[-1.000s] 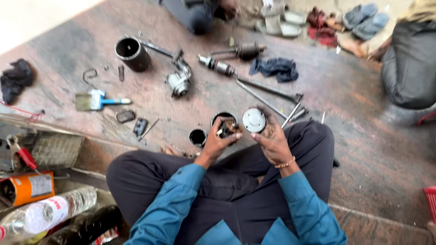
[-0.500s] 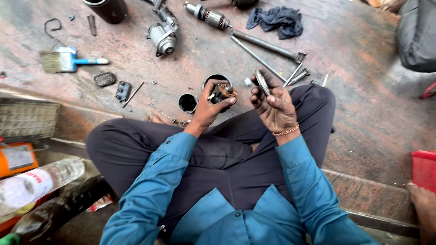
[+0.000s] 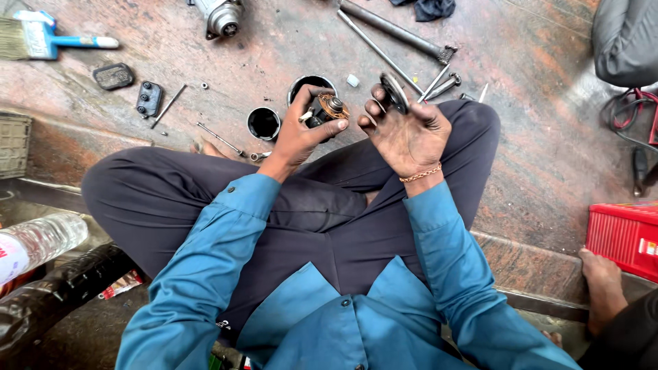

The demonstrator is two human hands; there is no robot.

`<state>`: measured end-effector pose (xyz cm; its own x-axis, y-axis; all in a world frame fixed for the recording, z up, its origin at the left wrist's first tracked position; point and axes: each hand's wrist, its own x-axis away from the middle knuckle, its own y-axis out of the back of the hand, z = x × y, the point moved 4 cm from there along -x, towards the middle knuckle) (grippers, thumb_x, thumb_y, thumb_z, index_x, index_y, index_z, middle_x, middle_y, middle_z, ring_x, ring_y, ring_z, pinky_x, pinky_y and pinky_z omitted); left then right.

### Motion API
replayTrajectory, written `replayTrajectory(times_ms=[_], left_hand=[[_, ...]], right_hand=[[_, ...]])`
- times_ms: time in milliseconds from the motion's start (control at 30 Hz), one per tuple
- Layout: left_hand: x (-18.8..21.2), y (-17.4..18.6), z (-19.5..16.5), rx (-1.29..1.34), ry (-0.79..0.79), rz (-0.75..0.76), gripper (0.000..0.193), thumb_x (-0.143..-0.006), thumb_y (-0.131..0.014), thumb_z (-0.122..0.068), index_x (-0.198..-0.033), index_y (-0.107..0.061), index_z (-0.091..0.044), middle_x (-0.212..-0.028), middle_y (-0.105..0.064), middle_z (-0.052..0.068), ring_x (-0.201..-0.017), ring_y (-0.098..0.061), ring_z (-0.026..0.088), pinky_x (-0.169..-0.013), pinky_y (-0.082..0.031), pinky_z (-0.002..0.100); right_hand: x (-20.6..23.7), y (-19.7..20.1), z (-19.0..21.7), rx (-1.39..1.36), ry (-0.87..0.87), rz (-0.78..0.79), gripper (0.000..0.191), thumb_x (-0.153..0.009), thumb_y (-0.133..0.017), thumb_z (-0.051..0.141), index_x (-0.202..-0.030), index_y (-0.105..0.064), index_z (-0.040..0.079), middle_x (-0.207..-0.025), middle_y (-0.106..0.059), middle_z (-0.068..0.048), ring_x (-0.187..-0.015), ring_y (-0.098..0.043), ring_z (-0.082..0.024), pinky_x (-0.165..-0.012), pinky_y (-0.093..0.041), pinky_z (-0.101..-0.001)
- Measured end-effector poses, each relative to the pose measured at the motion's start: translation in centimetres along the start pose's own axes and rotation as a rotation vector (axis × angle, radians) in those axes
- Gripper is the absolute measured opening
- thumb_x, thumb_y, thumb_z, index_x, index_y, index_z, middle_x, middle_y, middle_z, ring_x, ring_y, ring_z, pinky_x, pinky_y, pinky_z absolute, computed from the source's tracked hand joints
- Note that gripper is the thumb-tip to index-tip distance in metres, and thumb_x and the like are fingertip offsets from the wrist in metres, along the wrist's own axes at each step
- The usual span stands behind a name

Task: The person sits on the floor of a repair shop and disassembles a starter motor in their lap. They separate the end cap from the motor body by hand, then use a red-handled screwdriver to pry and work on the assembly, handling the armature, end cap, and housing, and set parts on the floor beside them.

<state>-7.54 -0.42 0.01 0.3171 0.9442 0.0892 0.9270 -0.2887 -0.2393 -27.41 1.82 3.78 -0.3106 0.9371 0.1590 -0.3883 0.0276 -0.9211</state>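
- On the stone floor [image 3: 534,178], a person sits cross-legged in dark trousers and a blue shirt, both hands raised over the knees.
- The left hand [image 3: 298,133] is closed around a small round motor part [image 3: 327,109] with a copper-coloured face and a dark centre, fingers curled over its top and thumb under it.
- The right hand [image 3: 408,133] is grimy, palm turned up, and pinches a thin metal disc [image 3: 395,92] edge-on between thumb and fingertips; a thin gold bracelet [image 3: 420,174] sits on that wrist.
- The motor part and the disc are held near each other, not touching, just above the floor in front of the knees.
- Just beyond the left hand stand two black cups: a smaller one [image 3: 263,123] and a larger one [image 3: 310,85] partly hidden by the fingers.
- Further out lie a long metal shaft [image 3: 394,31], thin rods [image 3: 373,48], a grey motor housing [image 3: 221,15], a small black block [image 3: 149,99] and a flat dark pad [image 3: 113,76].
- A blue-handled brush [image 3: 51,41] lies at the far left.
- A clear plastic bottle [image 3: 38,243] lies at the left edge.
- At the right, a red box [image 3: 620,236] sits by another person's hand [image 3: 603,281].
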Motion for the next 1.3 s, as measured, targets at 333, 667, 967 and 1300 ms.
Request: replayTrajectory(times_ms=[333,667,967,1300], left_hand=[[-0.1,-0.5,-0.7,0.06,-0.024,0.089,0.058,-0.084,-0.089,-0.025,-0.129,-0.057,-0.007,-0.116,-0.062,0.001,-0.111,-0.06,0.011,-0.099,-0.05,0.029],[0.0,-0.9,-1.1,-0.133,-0.172,0.177,0.068,-0.082,-0.092,-0.028,-0.133,-0.055,-0.004,-0.127,-0.063,0.006,-0.126,-0.059,0.016,-0.112,-0.044,0.033],[-0.3,-1.4,0.9,-0.175,-0.099,0.224,0.087,-0.078,-0.094,-0.034,-0.139,-0.04,-0.005,-0.135,-0.06,0.014,-0.138,-0.058,0.025,-0.112,-0.047,0.039],[-0.5,-1.2,1.3,-0.261,-0.047,0.158,0.082,-0.076,-0.092,-0.042,-0.129,-0.042,-0.004,-0.13,-0.059,0.017,-0.132,-0.059,0.029,-0.107,-0.048,0.04]], right_hand=[[-0.2,0.9,0.1,0.092,-0.023,0.048,0.051,-0.093,-0.067,0.01,-0.141,-0.051,0.002,-0.11,-0.056,-0.009,-0.081,-0.047,-0.015,-0.068,-0.039,-0.0263],[-0.4,1.4,0.3,0.623,0.011,-0.174,0.039,-0.1,-0.069,0.007,-0.138,-0.062,-0.003,-0.123,-0.07,-0.009,-0.113,-0.068,-0.017,-0.097,-0.057,-0.0326],[-1.1,0.7,0.5,1.321,0.077,-0.184,0.026,-0.1,-0.07,0.008,-0.125,-0.074,0.001,-0.111,-0.074,-0.005,-0.096,-0.064,-0.009,-0.086,-0.053,-0.0246],[-1.0,0.1,0.6,1.216,0.018,-0.103,0.034,-0.098,-0.07,0.006,-0.132,-0.07,0.002,-0.122,-0.07,-0.004,-0.096,-0.063,-0.007,-0.084,-0.053,-0.0217]])
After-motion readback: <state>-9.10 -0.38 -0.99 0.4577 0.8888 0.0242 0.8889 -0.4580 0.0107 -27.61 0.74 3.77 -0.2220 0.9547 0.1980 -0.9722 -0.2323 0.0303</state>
